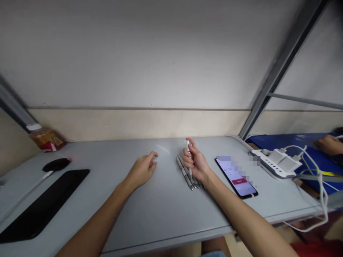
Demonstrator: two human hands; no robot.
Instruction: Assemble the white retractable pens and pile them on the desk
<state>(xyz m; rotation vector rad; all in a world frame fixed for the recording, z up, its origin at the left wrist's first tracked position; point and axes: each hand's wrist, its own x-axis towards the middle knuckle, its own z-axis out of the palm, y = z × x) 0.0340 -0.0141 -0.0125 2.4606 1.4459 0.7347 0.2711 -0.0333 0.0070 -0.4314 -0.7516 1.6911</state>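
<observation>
My right hand (197,162) is closed around a white-and-grey pen (188,145), held roughly upright with the thumb near its upper end. Just below and beside this hand, several similar pens (184,173) lie side by side on the grey desk (158,210). The hand and wrist hide part of them. To the left, my left hand (142,169) rests on the desk with nothing in it. Its fingers are loosely bent, and a gap shows between index finger and thumb.
A lit phone (235,178) lies right of the pens, with a white power strip (273,164) and cables beyond. On the left are a black mat (45,207), a dark mouse-shaped object (56,165) and a bottle (46,138). Another person's hand (329,144) appears far right.
</observation>
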